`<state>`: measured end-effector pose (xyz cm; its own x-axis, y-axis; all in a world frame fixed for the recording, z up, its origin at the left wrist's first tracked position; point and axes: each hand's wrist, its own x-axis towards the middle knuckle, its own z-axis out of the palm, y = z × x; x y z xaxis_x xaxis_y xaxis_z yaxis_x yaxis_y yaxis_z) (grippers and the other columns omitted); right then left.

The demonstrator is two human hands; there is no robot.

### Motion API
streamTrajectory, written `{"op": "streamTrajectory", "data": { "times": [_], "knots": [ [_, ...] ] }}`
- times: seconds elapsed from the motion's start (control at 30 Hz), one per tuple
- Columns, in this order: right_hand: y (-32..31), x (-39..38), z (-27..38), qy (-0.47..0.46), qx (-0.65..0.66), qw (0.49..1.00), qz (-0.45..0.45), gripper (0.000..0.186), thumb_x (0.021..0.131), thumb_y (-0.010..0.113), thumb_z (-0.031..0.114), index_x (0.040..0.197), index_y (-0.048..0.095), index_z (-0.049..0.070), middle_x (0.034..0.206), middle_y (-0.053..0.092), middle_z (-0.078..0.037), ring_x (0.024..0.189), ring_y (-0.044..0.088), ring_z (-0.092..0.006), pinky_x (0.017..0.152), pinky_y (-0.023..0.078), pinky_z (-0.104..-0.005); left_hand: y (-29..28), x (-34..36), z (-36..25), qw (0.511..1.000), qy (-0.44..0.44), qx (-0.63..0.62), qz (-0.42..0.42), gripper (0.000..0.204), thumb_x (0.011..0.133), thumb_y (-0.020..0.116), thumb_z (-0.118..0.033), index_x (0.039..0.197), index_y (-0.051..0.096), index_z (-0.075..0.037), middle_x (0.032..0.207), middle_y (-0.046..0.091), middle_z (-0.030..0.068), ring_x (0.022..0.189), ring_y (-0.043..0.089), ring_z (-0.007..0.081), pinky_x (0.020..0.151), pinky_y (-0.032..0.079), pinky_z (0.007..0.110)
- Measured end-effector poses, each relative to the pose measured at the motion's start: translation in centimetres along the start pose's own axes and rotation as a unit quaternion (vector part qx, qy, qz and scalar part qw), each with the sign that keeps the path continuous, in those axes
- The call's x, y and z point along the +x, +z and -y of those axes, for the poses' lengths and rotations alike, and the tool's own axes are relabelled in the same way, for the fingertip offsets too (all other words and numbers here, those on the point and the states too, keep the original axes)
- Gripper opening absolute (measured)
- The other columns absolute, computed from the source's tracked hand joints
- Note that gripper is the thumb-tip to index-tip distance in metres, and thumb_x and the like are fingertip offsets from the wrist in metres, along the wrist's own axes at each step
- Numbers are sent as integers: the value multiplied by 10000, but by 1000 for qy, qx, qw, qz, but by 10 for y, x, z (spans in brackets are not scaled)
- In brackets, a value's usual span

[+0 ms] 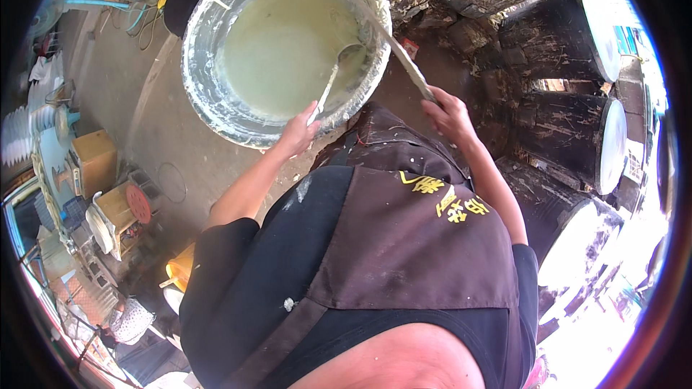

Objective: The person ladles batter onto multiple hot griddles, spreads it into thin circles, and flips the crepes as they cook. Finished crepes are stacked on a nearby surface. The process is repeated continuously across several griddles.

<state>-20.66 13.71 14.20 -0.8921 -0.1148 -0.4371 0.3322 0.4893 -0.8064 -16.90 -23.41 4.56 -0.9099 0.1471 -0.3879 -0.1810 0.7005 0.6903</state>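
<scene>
Well out to the left of the left hand stand a tan box (pixel 95 163) and a round red perforated disc (pixel 138 203); an orange container (pixel 184 266) is nearer, on its lower left. Just beyond that hand spreads a wide, splashed tub (pixel 193 65) of pale greenish-white liquid (pixel 270 54). The left hand (pixel 295 135) has its fingers wrapped around a ladle (pixel 329 85), whose bowl, ahead and right of the grip, is at the liquid near the tub's wall. A brown apron (pixel 422 245) lies between and below the hands. A long flat stick (pixel 409 65) runs up-left from the right hand (pixel 453 115), closed around its near end, crossing the tub's rim; the far end is blurred. Dark barrels (pixel 555 133) stand right of that grip.
</scene>
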Motion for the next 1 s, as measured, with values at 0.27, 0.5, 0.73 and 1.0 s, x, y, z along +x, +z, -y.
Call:
{"op": "streamTrajectory", "data": {
  "times": [0.27, 0.5, 0.73, 1.0],
  "knots": [
    [-18, -63, -18, 86, 33, 992, -84, 429, 896, 581, 114, 1320, 519, 91, 720, 608, -34, 566, 538, -83, 541, 463, -264, -48, -12, 34, 997, 32, 55, 52, 550, 895, 583, -176, 1412, 399, -207, 773, 630, 261, 706, 631, 419, 632, 482, 452],
    [-2, -52, -4, -30, -52, 995, -74, 529, 863, 610, 55, 1364, 479, 160, 756, 634, -80, 568, 567, -128, 595, 482, -287, -80, 94, -12, 955, 61, 286, 56, 563, 904, 540, -155, 1432, 354, -219, 787, 647, 227, 729, 619, 439, 676, 492, 522],
    [-44, -82, -19, 46, -75, 996, 11, 523, 858, 607, 26, 1352, 505, 162, 912, 677, -191, 732, 658, -186, 728, 508, -323, -73, -1, -58, 900, -284, -216, 250, 545, 956, 512, -182, 1456, 293, -170, 579, 437, 5, 476, 460, 114, 470, 426, 224],
    [-99, -83, -71, -99, -37, 990, 95, 476, 851, 598, -1, 1309, 549, 119, 890, 694, -126, 604, 611, -131, 607, 501, -281, 2, -116, -115, 446, -275, -834, 172, 502, 1023, 381, -320, 1475, 236, -156, 566, 321, -56, 382, 306, 2, 330, 291, 156]
  ]
}}
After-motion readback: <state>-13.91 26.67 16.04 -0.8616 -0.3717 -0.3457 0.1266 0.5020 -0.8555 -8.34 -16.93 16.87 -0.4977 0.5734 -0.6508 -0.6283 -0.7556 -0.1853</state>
